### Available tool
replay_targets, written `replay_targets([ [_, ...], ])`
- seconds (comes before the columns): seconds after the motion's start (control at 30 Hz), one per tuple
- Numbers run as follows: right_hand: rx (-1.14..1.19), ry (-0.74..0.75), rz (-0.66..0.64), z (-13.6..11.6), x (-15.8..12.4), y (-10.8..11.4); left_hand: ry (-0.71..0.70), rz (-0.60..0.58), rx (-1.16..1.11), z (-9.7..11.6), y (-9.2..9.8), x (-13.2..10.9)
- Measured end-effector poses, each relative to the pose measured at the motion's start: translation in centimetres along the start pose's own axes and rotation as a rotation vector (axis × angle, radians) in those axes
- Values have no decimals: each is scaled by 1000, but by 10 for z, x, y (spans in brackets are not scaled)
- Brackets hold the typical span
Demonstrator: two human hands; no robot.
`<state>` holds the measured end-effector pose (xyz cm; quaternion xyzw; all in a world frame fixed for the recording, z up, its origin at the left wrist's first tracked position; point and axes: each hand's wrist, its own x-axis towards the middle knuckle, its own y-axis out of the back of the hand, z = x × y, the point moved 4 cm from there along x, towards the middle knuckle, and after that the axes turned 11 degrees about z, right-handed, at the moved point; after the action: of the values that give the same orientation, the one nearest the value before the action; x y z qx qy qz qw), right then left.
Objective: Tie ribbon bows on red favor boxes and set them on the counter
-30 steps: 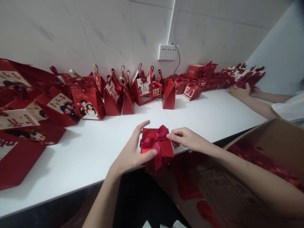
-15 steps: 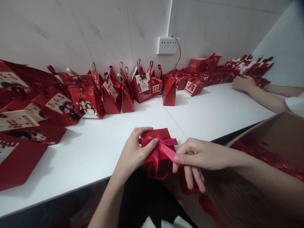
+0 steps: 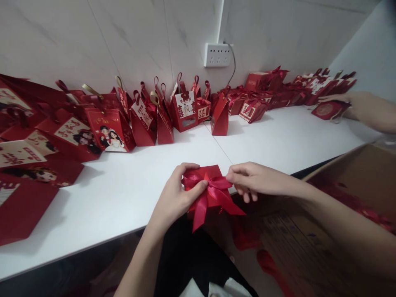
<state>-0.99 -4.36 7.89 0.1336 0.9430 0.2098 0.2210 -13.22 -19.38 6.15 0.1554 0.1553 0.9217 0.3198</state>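
White counter (image 3: 123, 189) | left hand (image 3: 181, 194) grips red box (image 3: 212, 170) | right hand (image 3: 253, 179) pinches bow loop (image 3: 220, 182)

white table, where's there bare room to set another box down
Bare table shows from the left hand to the leftmost red boxes, and beyond the right hand towards the co-worker's hand. It's crowded along the wall and at the far left end.

1 foremost ribboned box (image 3: 213, 199), 1 socket panel (image 3: 217, 55); 1 carton (image 3: 297, 243)
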Motion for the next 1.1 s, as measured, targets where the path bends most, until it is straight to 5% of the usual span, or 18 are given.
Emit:
replay_targets([
  [0.2, 68, 149, -46, -3, 9, -11, 37, 216, -227, -12, 7, -8],
  [0.7, 16, 166, -188, -5, 6, -8, 145, 289, -277, -20, 6, -14],
  [0.8, -104, 143, -95, -1, 4, -2, 182, 255, -307, -23, 6, -14],
  [0.93, -282, 269, 224, -2, -2, 3, 163, 213, -343, -23, 10, -15],
  [1.1, -442, 484, 167, -7, -10, -18, -30, 273, -266, -10, 14, -25],
])
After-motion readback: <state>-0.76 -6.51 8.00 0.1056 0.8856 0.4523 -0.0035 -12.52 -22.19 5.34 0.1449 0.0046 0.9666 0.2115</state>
